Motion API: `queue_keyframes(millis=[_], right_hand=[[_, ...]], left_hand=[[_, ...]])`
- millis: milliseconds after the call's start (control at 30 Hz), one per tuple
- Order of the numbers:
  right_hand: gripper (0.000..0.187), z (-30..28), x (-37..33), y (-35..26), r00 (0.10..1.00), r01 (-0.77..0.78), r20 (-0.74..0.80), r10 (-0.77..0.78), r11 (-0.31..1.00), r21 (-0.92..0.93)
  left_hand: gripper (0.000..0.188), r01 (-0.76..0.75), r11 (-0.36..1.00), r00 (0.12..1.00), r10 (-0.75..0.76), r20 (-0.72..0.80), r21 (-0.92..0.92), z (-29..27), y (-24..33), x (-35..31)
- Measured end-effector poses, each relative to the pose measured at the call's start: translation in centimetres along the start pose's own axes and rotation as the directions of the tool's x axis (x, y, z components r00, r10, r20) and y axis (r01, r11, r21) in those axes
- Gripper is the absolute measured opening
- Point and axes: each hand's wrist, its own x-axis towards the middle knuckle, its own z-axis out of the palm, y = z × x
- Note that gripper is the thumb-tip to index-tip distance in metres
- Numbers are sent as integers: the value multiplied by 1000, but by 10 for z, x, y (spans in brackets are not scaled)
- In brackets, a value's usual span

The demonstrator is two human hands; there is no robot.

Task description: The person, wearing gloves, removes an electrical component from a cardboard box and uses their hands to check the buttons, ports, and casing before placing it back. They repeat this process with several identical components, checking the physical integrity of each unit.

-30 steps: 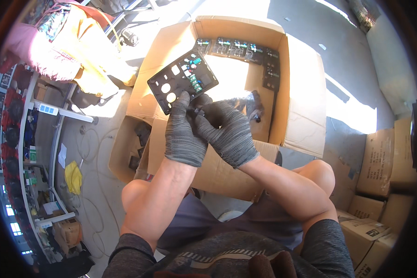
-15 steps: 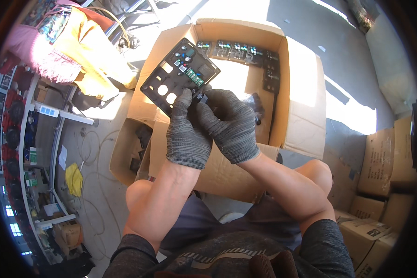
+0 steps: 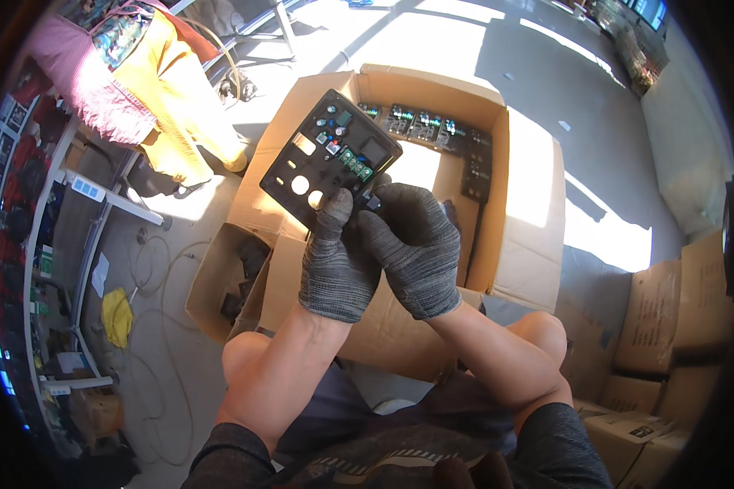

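A square black plastic panel with a green terminal block and small electronic parts on its inner face is tilted above the open carton. My left hand, in a grey knit glove, grips its lower corner, the thumb lying on the inner face near two round holes. My right hand, gloved alike, is closed at the panel's lower right edge. A small dark piece shows at its thumb tip; what it is and whether it is joined to the panel I cannot tell. The right fingertips are partly hidden.
The large open carton holds several black circuit units along its far and right walls. A smaller carton with dark parts stands at its left. Another person in yellow trousers is at upper left. Closed cartons are stacked at right.
The view has shifted, so the cartons, hands and panel sit lower in the picture. Both hands keep nearly the same hold at the panel's corner.
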Motion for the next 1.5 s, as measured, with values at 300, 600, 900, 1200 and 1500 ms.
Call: queue_keyframes(millis=[300, 600, 900, 1200, 1500], right_hand=[[30, 0, -1, 8, 1000, 6, 14, -7, 994, 111], [21, -5, -4, -10, 978, -182, 141, 156, 964, 194], [32, -13, -1, -6, 948, -117, 301, 102, 993, 32], [28, -2, -2, 11, 979, 193, 118, -169, 952, -240], [28, 0, 1, -7, 971, -212, 118, 207, 977, 35]], left_hand=[[56, -93, 994, 995, 95, -28, 64, -3, -1, 1], [62, -81, 987, 996, 74, 49, 139, 5, 12, -9], [64, -116, 978, 992, 106, 64, 173, -7, 3, -4], [32, 30, 968, 993, -1, -114, 249, 4, 1, -15], [49, -115, 985, 982, 132, -138, 125, 8, -9, -7]])
